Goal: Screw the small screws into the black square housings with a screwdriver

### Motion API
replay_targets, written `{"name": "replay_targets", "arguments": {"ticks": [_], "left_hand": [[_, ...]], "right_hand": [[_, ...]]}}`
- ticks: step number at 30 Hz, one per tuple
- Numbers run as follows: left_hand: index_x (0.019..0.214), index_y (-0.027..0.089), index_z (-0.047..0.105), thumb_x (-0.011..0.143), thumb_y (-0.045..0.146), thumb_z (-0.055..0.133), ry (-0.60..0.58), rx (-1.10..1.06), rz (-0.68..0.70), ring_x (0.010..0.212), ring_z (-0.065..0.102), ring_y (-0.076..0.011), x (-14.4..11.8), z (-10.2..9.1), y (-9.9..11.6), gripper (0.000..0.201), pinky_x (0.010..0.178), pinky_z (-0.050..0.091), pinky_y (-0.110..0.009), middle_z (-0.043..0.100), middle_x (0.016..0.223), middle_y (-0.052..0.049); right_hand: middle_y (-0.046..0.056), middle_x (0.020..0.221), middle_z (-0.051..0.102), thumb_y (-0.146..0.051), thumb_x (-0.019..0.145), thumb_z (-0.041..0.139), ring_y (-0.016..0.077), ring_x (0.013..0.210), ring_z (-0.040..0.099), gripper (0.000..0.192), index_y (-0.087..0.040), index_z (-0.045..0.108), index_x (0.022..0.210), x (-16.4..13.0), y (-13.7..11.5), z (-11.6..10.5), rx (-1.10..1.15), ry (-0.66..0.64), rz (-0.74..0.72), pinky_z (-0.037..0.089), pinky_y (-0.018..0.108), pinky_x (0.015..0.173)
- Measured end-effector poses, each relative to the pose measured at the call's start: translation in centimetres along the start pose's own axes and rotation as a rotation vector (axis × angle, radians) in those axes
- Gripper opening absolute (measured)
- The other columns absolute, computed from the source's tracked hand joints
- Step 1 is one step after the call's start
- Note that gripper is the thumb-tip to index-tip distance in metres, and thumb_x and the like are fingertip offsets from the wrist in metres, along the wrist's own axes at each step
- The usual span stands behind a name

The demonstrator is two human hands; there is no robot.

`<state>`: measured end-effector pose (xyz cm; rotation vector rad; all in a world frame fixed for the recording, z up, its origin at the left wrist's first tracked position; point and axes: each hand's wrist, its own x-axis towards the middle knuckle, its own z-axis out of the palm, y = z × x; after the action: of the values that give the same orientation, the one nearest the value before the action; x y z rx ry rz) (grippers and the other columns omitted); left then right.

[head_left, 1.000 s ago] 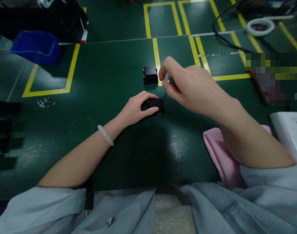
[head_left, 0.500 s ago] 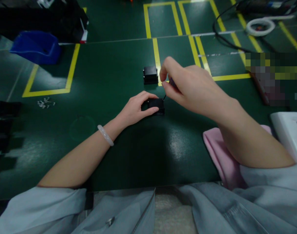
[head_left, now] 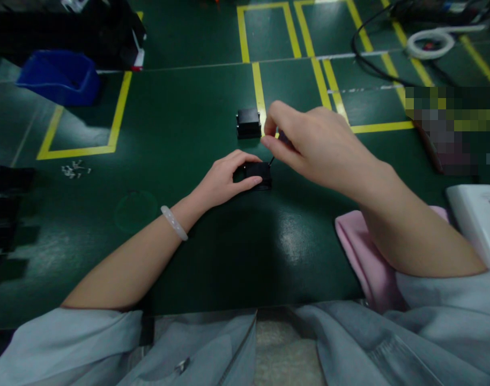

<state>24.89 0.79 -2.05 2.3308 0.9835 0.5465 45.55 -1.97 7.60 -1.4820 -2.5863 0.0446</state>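
My left hand is closed around a small black box on the green table, thumb on its near side and fingers along its far side. My right hand pinches a screwdriver whose dark handle is mostly hidden in the fingers. Its thin shaft slants down to the box's right far corner, where I cannot make out the tip. Just beyond sits a second black box, touched by neither hand. Several small silver screws lie loose to the left.
A blue bin stands at the back left, by dark equipment. Dark parts line the left edge. On the right are a pink cloth under my forearm, a white case and a coil of white tubing.
The fingers of my right hand have shifted slightly downward and curled differently on the screwdriver. My left hand and both boxes stay in place.
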Motion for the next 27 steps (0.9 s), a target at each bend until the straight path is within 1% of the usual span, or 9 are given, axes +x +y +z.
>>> {"name": "replay_targets", "arguments": {"ticks": [3,8,15,20,23,27], "left_hand": [[0.116,0.017,0.059,0.089,0.047,0.055,0.001,0.005,0.006,0.098,0.058,-0.0202,-0.04,0.01,-0.02,0.041,0.086,0.045,-0.03,0.062,0.109,-0.006],[0.116,0.017,0.059,0.089,0.046,0.054,-0.001,0.007,0.007,0.098,0.058,-0.0197,-0.05,-0.05,0.06,0.04,0.086,0.045,-0.03,0.062,0.11,-0.006],[0.116,0.016,0.059,0.09,0.046,0.055,0.001,-0.002,0.008,0.099,0.058,-0.0198,-0.04,-0.08,0.14,0.041,0.086,0.045,-0.029,0.062,0.11,-0.006],[0.116,0.016,0.059,0.09,0.044,0.055,0.002,0.003,0.013,0.098,0.058,-0.0193,-0.01,-0.07,0.14,0.039,0.088,0.045,-0.03,0.062,0.11,-0.006],[0.116,0.015,0.059,0.09,0.045,0.055,0.008,0.0,0.024,0.098,0.058,-0.0191,-0.01,-0.03,0.04,0.04,0.087,0.045,-0.029,0.062,0.109,-0.006],[0.117,0.016,0.059,0.089,0.046,0.055,0.002,0.003,0.009,0.099,0.058,-0.0194,-0.04,-0.03,0.03,0.041,0.087,0.045,-0.03,0.062,0.11,-0.006]], "right_hand": [[0.007,0.091,0.067,-0.04,0.097,0.023,0.021,0.076,0.061,0.038,-0.022,0.05,0.117,-0.07,0.02,0.06,0.0,0.001,0.009,0.034,0.029,0.062],[0.004,0.09,0.066,-0.034,0.097,0.022,0.0189,0.071,0.059,0.036,-0.022,0.046,0.122,-0.11,-0.07,-0.08,0.01,0.012,0.005,0.031,0.029,0.06],[0.005,0.09,0.067,-0.038,0.097,0.023,0.0208,0.075,0.061,0.036,-0.022,0.049,0.117,-0.09,0.02,-0.05,-0.049,0.006,0.0,0.031,0.029,0.059],[0.004,0.089,0.066,-0.033,0.097,0.023,0.02,0.071,0.06,0.035,-0.021,0.044,0.122,-0.18,-0.23,-0.2,-0.035,0.002,0.025,0.031,0.03,0.058],[0.006,0.091,0.067,-0.036,0.097,0.023,0.0194,0.072,0.06,0.036,-0.021,0.046,0.121,-0.14,-0.16,-0.12,-0.031,0.007,0.021,0.03,0.029,0.058],[0.007,0.09,0.068,-0.04,0.098,0.022,0.022,0.074,0.062,0.039,-0.021,0.049,0.118,-0.11,0.03,-0.04,-0.06,0.023,0.016,0.027,0.029,0.056]]}}
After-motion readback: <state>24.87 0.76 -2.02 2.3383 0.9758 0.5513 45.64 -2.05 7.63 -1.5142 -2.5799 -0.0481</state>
